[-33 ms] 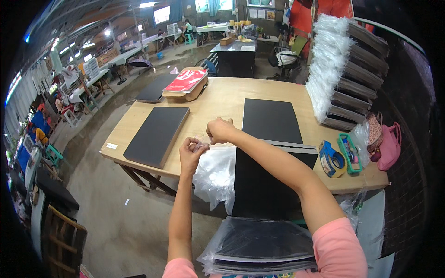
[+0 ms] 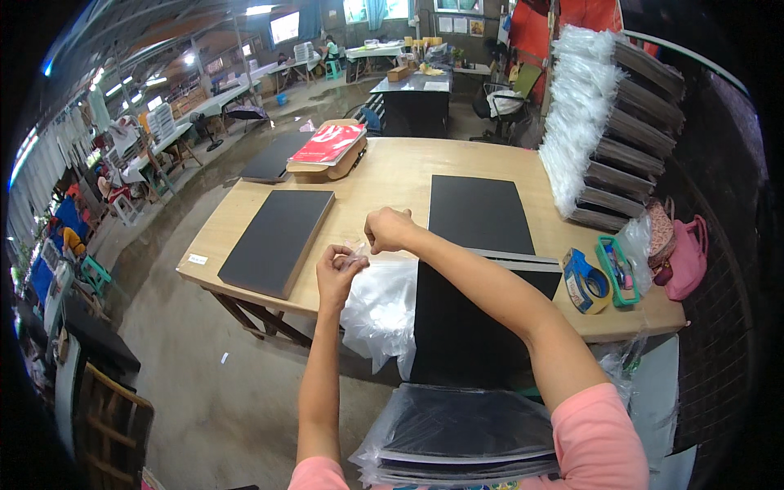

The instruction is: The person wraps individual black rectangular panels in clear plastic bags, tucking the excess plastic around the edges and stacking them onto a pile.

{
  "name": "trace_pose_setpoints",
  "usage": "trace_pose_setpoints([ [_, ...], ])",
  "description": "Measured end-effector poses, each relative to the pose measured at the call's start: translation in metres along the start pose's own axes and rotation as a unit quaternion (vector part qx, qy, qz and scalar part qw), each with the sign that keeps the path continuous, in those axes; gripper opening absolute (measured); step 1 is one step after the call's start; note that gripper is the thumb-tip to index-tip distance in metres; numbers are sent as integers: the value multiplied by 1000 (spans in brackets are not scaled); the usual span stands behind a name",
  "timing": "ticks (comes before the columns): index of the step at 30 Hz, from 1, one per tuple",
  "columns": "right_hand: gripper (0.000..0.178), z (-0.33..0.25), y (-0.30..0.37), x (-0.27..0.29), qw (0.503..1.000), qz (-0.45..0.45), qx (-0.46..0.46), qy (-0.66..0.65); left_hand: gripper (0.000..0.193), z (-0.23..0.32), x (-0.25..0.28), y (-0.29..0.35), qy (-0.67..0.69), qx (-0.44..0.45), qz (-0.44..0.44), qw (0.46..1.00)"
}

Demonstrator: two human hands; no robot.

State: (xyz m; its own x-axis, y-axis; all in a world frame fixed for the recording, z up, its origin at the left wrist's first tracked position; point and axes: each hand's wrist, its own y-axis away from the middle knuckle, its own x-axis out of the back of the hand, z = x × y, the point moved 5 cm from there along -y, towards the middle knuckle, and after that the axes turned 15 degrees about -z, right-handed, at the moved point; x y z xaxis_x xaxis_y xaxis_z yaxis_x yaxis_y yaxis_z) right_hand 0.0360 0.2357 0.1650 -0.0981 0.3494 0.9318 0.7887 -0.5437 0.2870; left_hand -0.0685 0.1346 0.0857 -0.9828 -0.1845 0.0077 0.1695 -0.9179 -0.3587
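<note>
My left hand is closed in a pinch on a small piece of clear plastic, fingertips pointing up over the table's front edge. Just beyond and to its right, my right hand is closed with knuckles up; whatever its fingertips grip is hidden. Below both hands, a clear plastic bag hangs off the front edge, beside a large black panel that lies partly under my right forearm. A second black board lies flat beyond that forearm. Left of my hands rests a thick black board with a brown side.
On the wooden table, a red-covered book sits at the far left. Blue tape dispenser and green tray of pens stand at right. Plastic-wrapped stack rises at far right; wrapped black boards lie nearest me.
</note>
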Motion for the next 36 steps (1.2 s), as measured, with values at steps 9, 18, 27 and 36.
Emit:
trace_pose_setpoints([
  [9, 23, 19, -11, -11, 977, 58, 207, 14, 54, -7, -3, -5, 95, -15, -6, 995],
  [18, 7, 7, -4, 10, 992, 61, 102, 29, 45, -55, 24, -5, 48, 40, -35, 997],
  [27, 41, -62, 44, -59, 817, -408, 395, -97, 43, 35, -12, 66, -59, 199, -633, 746],
  [36, 29, -11, 246, -30, 562, -271, 594, -508, 39, 108, -42, 137, -20, 38, -636, 771],
])
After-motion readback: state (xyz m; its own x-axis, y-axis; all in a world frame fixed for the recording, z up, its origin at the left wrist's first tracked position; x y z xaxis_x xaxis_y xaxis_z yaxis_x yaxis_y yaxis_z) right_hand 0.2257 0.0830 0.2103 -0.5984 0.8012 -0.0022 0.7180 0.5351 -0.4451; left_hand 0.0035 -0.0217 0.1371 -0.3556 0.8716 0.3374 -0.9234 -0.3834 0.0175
